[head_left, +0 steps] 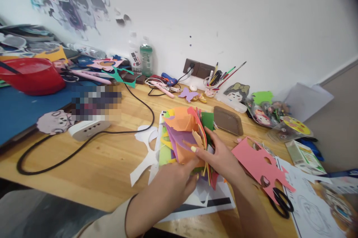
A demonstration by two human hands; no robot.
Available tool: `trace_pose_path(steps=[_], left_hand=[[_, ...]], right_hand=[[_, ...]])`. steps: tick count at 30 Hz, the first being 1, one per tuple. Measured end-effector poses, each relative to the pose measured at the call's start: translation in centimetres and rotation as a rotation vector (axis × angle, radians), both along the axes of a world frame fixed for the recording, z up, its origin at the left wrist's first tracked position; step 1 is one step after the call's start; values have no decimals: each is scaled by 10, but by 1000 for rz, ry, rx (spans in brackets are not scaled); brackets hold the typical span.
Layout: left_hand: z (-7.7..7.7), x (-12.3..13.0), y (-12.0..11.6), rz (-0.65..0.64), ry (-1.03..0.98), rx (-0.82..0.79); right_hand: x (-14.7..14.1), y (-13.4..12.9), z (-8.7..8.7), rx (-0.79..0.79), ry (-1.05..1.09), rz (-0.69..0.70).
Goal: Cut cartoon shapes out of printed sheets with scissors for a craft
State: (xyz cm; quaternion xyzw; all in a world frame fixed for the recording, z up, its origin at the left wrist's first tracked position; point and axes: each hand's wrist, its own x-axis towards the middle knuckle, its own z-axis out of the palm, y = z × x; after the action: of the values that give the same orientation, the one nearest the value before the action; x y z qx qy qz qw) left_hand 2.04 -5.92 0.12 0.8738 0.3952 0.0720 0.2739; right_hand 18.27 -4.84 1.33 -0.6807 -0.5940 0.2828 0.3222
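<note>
both hands, left hand (175,178) and right hand (220,158), grip the coloured paper stack (186,133) between them.

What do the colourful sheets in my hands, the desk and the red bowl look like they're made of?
Colourful sheets: thin matte paper or foam; they bend and have cut edges. Desk: light wood, grain showing, perhaps laminate. Red bowl: glossy, probably plastic.

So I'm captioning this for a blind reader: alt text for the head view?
Left hand and right hand leaf through a stack of coloured paper sheets on a cluttered wooden desk; a pink paper cutout and black scissors lie to the right.
</note>
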Motion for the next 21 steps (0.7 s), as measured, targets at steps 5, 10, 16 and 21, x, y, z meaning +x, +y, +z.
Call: trace_pose_path(steps=[5,10,16,21], left_hand=[[2,-8,0,23,41,43],[6,-31,-3,138,100,14],[6,-38,3,206,269,-28],[5,-28,5,147,207,-10]], right_hand=[[-2,4,3,-68,-81,56],[-5,5,3,-105,-143,71],[-4,2,2,-83,-134,62],[-4,3,1,-54,-140,84]])
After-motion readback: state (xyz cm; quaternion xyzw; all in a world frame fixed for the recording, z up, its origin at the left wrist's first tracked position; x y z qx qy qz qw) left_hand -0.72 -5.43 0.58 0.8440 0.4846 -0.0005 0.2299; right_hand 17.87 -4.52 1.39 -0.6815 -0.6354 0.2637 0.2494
